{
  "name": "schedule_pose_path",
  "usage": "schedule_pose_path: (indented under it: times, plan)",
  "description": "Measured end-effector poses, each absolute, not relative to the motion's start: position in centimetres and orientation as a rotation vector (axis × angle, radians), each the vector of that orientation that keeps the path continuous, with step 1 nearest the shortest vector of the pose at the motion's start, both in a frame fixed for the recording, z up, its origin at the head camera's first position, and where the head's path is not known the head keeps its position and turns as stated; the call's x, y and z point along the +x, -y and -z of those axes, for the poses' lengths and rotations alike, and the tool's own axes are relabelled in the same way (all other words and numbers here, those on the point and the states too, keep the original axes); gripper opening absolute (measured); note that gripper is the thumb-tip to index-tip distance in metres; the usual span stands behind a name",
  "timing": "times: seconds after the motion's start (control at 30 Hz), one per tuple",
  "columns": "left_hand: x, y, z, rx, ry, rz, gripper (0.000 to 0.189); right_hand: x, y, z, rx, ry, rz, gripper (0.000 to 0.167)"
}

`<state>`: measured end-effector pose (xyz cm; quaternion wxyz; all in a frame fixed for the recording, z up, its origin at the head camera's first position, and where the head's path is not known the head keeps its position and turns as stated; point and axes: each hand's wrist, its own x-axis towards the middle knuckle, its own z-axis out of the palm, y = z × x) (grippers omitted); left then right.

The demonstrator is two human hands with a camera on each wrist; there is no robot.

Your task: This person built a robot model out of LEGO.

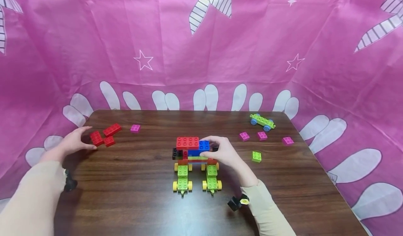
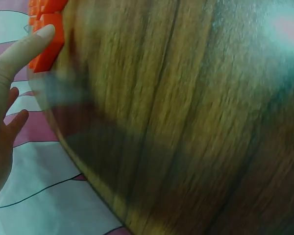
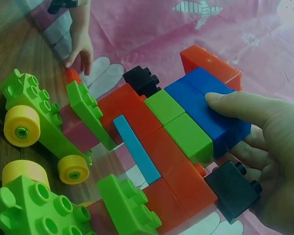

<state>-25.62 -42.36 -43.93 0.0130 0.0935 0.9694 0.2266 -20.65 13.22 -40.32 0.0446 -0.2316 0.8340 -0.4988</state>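
Towards the table's left side, my left hand (image 1: 71, 141) reaches with thumb and fingers apart around a red brick (image 1: 96, 138). In the left wrist view the thumb (image 2: 36, 41) overlaps the red brick's side. My right hand (image 1: 224, 152) grips the upper part of a built brick model by a blue brick (image 3: 201, 105), thumb on one face and fingers behind. The model has a red brick (image 1: 187, 142) on top, black bricks (image 3: 233, 191) at its sides and two green wheeled bases (image 1: 182, 184) with yellow wheels beneath.
Two more red bricks (image 1: 112, 129) lie beside the left hand, with a pink brick (image 1: 135, 128) nearby. Right of the model are several pink bricks (image 1: 244, 136), a green brick (image 1: 256, 156) and a green wheeled base (image 1: 262, 121) with blue wheels. Pink cloth (image 1: 176, 61) hangs behind the table.
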Motion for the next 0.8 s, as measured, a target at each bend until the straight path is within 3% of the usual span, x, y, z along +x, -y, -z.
schedule_pose_path:
  times: [0.8]
  plan:
    - [-26.7,42.5,45.2,0.299,-2.979,-0.623,0.079,-20.7,-13.2,40.5,-0.701,-2.528,1.54,0.038]
